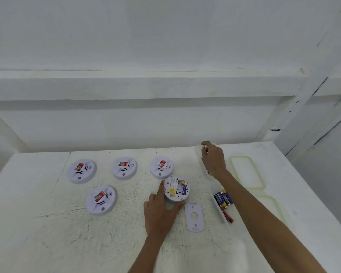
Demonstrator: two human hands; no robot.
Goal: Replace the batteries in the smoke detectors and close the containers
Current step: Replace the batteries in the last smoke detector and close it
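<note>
Head view, and we look down at a white table (47,223). Our left hand (159,211) holds the open detector (176,189), with a finger up one side and the thumb on the other. It lies face down near the middle of the table. A blue battery (183,187) sits inside it. Its back plate (194,216) lies flat just beside our thumb.

Four more detectors lie face up to the left, each with a red sticker. Three are in a row at the back (81,171) (124,167) (161,167) and one is nearer to us (101,200).

Our right hand (214,158) is stretched out over the far box (197,153). Its fingers are curled and pinch a battery (204,147) at the tips. We see yellow on that battery.

Under our right arm is the near box (215,201). It has blue batteries (223,199) and a red battery (227,216) in it.

Two clear lids with green rims lie flat on the right, one far (240,156) and one near (270,196). Both boxes have no lid on.
</note>
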